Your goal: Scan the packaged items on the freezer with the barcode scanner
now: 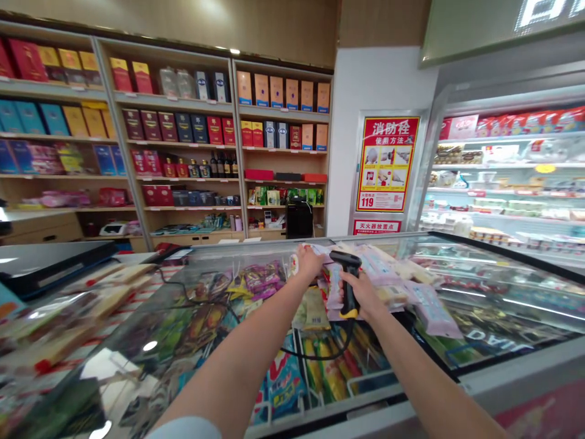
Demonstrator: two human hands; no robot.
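— What is gripped by the right hand (pixel 363 294)?
— The handle of a black barcode scanner (pixel 346 261) is wrapped by its fingers, above the glass-topped chest freezer (pixel 461 360); the black cable (pixel 320 357) is looped below.
— And the left hand (pixel 311 262)?
— It is held at a white packet (pixel 295 264), just beside the scanner's head; whether the packet is gripped cannot be told.
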